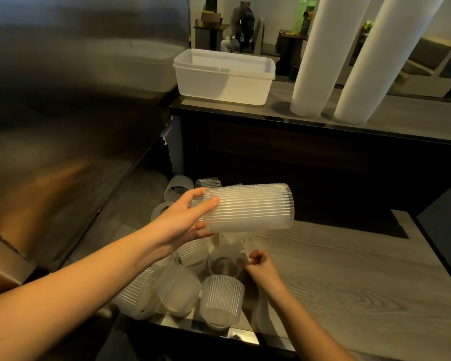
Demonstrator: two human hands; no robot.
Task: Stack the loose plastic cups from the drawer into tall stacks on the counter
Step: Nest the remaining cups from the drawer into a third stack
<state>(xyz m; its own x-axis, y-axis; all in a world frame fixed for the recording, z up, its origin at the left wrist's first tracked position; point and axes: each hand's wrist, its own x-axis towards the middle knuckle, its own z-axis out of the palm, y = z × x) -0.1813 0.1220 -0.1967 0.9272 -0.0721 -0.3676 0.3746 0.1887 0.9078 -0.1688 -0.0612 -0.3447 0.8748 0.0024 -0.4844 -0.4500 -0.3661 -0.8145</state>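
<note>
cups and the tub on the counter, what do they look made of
Cups: likely thin plastic, frosted and translucent, with fine ribs; shapes behind show through dimly. Tub: likely plastic too, milky white, with smooth matte walls that let light through.

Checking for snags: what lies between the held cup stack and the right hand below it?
In the head view, loose ribbed cups in the drawer lie between the held cup stack and the right hand.
</note>
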